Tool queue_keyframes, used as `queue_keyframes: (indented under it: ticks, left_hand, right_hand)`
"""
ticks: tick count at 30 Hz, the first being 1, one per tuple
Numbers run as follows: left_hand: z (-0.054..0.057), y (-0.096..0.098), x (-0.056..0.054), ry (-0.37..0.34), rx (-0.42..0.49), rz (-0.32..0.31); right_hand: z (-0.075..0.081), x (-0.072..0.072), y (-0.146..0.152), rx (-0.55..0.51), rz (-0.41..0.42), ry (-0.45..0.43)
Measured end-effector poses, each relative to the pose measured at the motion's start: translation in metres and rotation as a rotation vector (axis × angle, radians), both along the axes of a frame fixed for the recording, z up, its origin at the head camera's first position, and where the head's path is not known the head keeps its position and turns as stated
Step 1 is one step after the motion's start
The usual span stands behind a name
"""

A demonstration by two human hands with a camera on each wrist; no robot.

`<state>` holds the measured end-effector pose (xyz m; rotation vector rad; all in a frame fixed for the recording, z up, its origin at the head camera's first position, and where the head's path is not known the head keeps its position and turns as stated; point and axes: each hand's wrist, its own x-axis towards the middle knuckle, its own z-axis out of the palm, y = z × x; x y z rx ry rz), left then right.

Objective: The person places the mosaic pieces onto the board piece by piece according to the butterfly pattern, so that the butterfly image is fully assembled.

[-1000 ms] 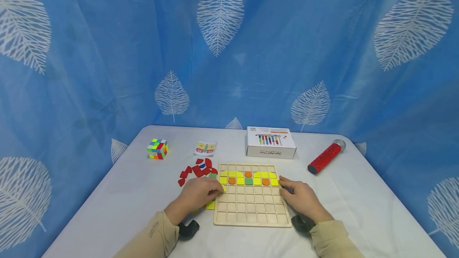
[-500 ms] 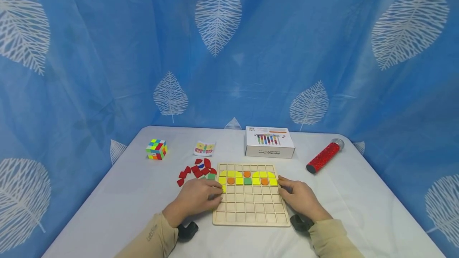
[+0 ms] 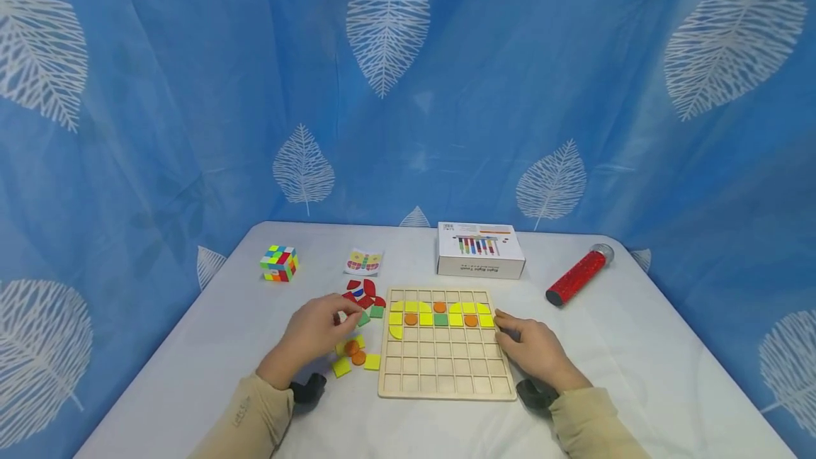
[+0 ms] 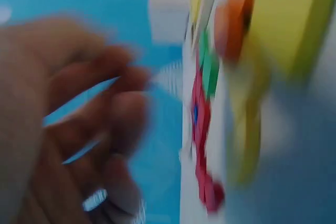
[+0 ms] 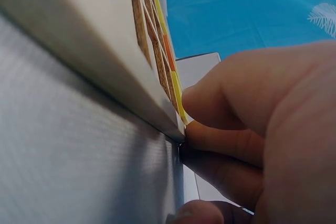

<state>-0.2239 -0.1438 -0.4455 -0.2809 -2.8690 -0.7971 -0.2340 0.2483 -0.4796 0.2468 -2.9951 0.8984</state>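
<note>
In the head view my left hand (image 3: 321, 328) is over the loose pieces left of the wooden grid board (image 3: 446, 377), its fingers bent and nothing visible in them. The left wrist view shows this hand (image 4: 100, 114) blurred, near green tiles (image 4: 210, 72) and red pieces (image 4: 202, 124). My right hand (image 3: 535, 349) holds the board's right edge; in the right wrist view its fingertips meet at the rim beside a yellow piece (image 5: 178, 95). Yellow pieces, orange discs (image 3: 470, 320) and a green square (image 3: 440, 319) fill two upper rows. A yellow quarter-round (image 3: 396, 332) sits below them at the left.
Yellow tiles (image 3: 341, 367) and orange discs (image 3: 359, 358) lie left of the board, red pieces (image 3: 370, 289) farther back. Behind stand a puzzle cube (image 3: 279, 263), a butterfly picture card (image 3: 363, 262) and a white box (image 3: 481, 252). A red glittery tube (image 3: 579, 276) lies at right.
My left hand has let go of the yellow quarter-round, leaving it on the board, and moved left over the loose pieces. My right hand stays at the board's edge.
</note>
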Motion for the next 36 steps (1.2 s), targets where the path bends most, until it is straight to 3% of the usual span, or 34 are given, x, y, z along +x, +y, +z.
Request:
queue_keyframes:
  ticks: [4,12,19,24,29,36]
  left_hand:
    - [0.005,-0.019,0.000,-0.191,-0.088,0.001]
    - [0.005,-0.037,0.002,-0.345,-0.098,-0.043]
    - [-0.001,-0.029,-0.002,-0.334,-0.050,-0.102]
    - [-0.004,-0.025,-0.003,-0.345,-0.018,-0.103]
    - [-0.007,-0.023,-0.003,-0.345,-0.002,-0.088]
    - [-0.006,-0.025,-0.002,-0.292,-0.035,-0.013]
  right_hand:
    - [0.001,0.000,0.000,-0.010,0.003,0.002]
    - [-0.001,0.001,-0.001,-0.020,-0.003,-0.005]
    - [-0.001,0.001,0.000,-0.017,-0.008,-0.006]
    - [0.000,0.001,0.000,-0.018,-0.009,-0.019]
    - [0.001,0.002,0.000,-0.019,-0.004,-0.017]
    - [0.001,0.002,0.000,-0.016,0.002,0.001]
